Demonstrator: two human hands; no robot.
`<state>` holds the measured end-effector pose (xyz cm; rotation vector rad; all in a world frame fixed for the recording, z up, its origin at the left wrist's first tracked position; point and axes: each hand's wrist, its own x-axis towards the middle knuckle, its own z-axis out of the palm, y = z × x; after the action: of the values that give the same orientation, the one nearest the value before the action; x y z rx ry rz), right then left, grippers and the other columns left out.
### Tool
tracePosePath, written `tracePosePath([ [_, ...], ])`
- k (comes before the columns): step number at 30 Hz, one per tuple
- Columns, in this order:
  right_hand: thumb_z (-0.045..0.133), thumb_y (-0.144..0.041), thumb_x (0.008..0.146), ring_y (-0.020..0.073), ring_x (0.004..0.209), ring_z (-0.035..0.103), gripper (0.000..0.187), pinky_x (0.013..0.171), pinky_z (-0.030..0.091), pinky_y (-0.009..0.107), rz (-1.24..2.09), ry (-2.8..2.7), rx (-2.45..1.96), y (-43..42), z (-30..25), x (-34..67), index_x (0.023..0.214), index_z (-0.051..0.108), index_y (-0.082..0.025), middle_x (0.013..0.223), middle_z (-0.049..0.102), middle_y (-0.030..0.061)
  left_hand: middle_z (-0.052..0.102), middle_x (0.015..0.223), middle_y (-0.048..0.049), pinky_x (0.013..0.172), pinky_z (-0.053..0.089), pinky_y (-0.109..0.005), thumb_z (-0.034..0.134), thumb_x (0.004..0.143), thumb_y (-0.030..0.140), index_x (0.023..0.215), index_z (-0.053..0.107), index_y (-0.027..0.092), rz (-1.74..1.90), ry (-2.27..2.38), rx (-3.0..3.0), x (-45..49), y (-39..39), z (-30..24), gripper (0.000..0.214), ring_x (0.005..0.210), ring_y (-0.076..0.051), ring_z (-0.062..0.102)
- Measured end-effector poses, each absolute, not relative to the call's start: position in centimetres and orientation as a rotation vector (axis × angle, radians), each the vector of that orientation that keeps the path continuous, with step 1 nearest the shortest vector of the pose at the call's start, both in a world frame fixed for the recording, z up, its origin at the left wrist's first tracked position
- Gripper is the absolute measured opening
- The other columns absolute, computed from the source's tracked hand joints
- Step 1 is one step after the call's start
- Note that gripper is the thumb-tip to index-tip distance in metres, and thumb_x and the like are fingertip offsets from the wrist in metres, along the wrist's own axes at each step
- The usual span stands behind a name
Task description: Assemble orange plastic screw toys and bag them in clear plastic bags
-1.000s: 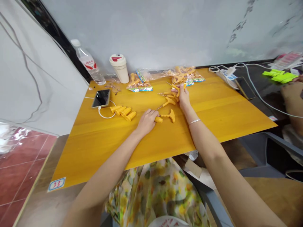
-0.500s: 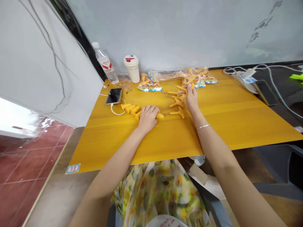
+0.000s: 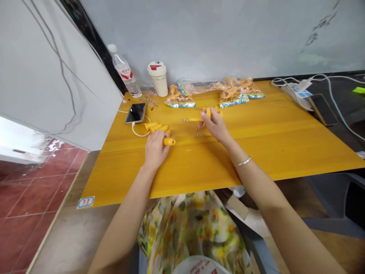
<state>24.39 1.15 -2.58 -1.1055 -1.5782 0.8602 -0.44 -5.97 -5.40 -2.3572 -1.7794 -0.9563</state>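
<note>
My left hand is closed around a yellow hollow sleeve, whose open end points right. Several more yellow sleeves lie in a row just beyond those fingers. In my right hand is a yellow corkscrew, held by its T-shaped handle just above the table, its metal spiral pointing left. Other corkscrews lie under and around this hand, their spirals also to the left and their handles mostly hidden by it.
Along the wall stand a water bottle and a lidded cup, beside clear bags of yellow pieces. A charging phone lies at left. A power strip and another phone sit at right.
My right hand has picked up a corkscrew and moved left and toward me with it. My left hand has shifted left, with the sleeve still in it.
</note>
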Motion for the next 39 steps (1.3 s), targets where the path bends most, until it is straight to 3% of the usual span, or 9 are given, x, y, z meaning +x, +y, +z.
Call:
tracePosePath([
  [6, 0.051, -0.057, 0.095, 0.0154, 0.050, 0.047, 0.033, 0.055, 0.037, 0.030, 0.905, -1.704, -1.277, -4.8, -4.1, 25.7, 0.108, 0.053, -0.027, 0.059, 0.061, -0.0050, 0.066, 0.103, -0.0158, 0.087, 0.043, -0.045, 0.056, 0.092, 0.057, 0.104, 0.058, 0.017, -0.448, -1.836, -2.316, -1.5, -9.6, -6.6, 0.041, 0.100, -0.035, 0.057],
  [13, 0.052, -0.052, 0.094, 0.0243, 0.057, 0.060, 0.039, 0.061, 0.046, 0.035, 0.589, -1.766, -1.680, -6.7, -6.2, 29.0, 0.121, 0.056, -0.023, 0.061, 0.064, -0.0005, 0.060, 0.123, -0.0207, 0.091, 0.042, -0.050, 0.055, 0.095, 0.043, 0.116, 0.059, 0.015, -0.470, -1.857, -2.285, -0.9, -9.5, -6.4, 0.035, 0.109, -0.037, 0.054],
  [16, 0.050, -0.050, 0.095, 0.0302, 0.078, 0.069, 0.042, 0.071, 0.051, 0.040, 0.393, -1.834, -1.801, -6.9, -6.4, 28.9, 0.125, 0.057, -0.022, 0.083, 0.071, 0.0078, 0.058, 0.129, -0.0204, 0.092, 0.043, -0.050, 0.056, 0.094, 0.042, 0.119, 0.059, 0.016, -0.560, -1.865, -2.295, -1.0, -9.5, -6.5, 0.036, 0.112, -0.038, 0.053],
  [19, 0.047, -0.049, 0.097, 0.0325, 0.103, 0.068, 0.041, 0.083, 0.054, 0.044, 0.283, -1.866, -1.778, -7.2, -6.5, 28.5, 0.126, 0.058, -0.022, 0.116, 0.069, 0.0144, 0.056, 0.134, -0.0217, 0.095, 0.042, -0.052, 0.057, 0.093, 0.047, 0.126, 0.056, 0.015, -0.628, -1.904, -2.297, -1.3, -9.6, -6.7, 0.046, 0.117, -0.040, 0.051],
  [23, 0.042, -0.056, 0.098, 0.0315, 0.107, 0.066, 0.051, 0.086, 0.056, 0.046, 0.191, -1.772, -1.757, -7.0, -6.9, 29.2, 0.130, 0.058, -0.020, 0.123, 0.063, 0.0178, 0.049, 0.144, -0.0242, 0.102, 0.039, -0.056, 0.059, 0.089, 0.057, 0.137, 0.049, 0.014, -0.827, -1.962, -2.264, -1.4, -9.7, -6.6, 0.064, 0.127, -0.043, 0.047],
  [28, 0.027, -0.055, 0.102, 0.0355, 0.132, 0.052, 0.064, 0.109, 0.043, 0.057, -0.055, -1.754, -1.823, -5.9, -7.8, 33.8, 0.143, 0.052, -0.014, 0.139, 0.058, 0.0232, 0.049, 0.145, -0.0246, 0.110, 0.035, -0.059, 0.051, 0.093, 0.057, 0.142, 0.047, 0.013, -1.031, -2.088, -2.075, -2.6, -9.8, -6.5, 0.066, 0.134, -0.042, 0.044],
  [31, 0.029, -0.057, 0.100, 0.0364, 0.148, 0.037, 0.065, 0.118, 0.030, 0.063, 0.019, -1.937, -2.072, -5.7, -8.1, 36.9, 0.152, 0.045, -0.020, 0.159, 0.044, 0.0165, 0.046, 0.150, -0.0264, 0.114, 0.030, -0.063, 0.042, 0.096, 0.055, 0.145, 0.045, 0.011, -0.985, -2.228, -1.914, -4.2, -10.4, -7.3, 0.066, 0.141, -0.043, 0.040],
  [34, 0.028, -0.057, 0.101, 0.0331, 0.155, 0.025, 0.067, 0.123, 0.023, 0.062, 0.080, -2.065, -2.171, -6.0, -7.9, 38.3, 0.158, 0.036, -0.023, 0.167, 0.030, 0.0109, 0.037, 0.158, -0.0290, 0.119, 0.022, -0.068, 0.038, 0.096, 0.058, 0.151, 0.041, 0.007, -0.773, -2.360, -1.930, -5.7, -11.5, -8.4, 0.074, 0.150, -0.046, 0.030],
  [39, 0.027, -0.052, 0.102, 0.0320, 0.156, 0.022, 0.068, 0.124, 0.023, 0.060, 0.028, -2.114, -2.250, -7.2, -7.7, 37.3, 0.161, 0.030, -0.019, 0.169, 0.025, 0.0120, 0.033, 0.163, -0.0244, 0.122, 0.019, -0.067, 0.032, 0.096, 0.064, 0.156, 0.036, 0.009, -0.544, -2.414, -2.032, -6.6, -13.3, -9.0, 0.081, 0.153, -0.044, 0.026],
])
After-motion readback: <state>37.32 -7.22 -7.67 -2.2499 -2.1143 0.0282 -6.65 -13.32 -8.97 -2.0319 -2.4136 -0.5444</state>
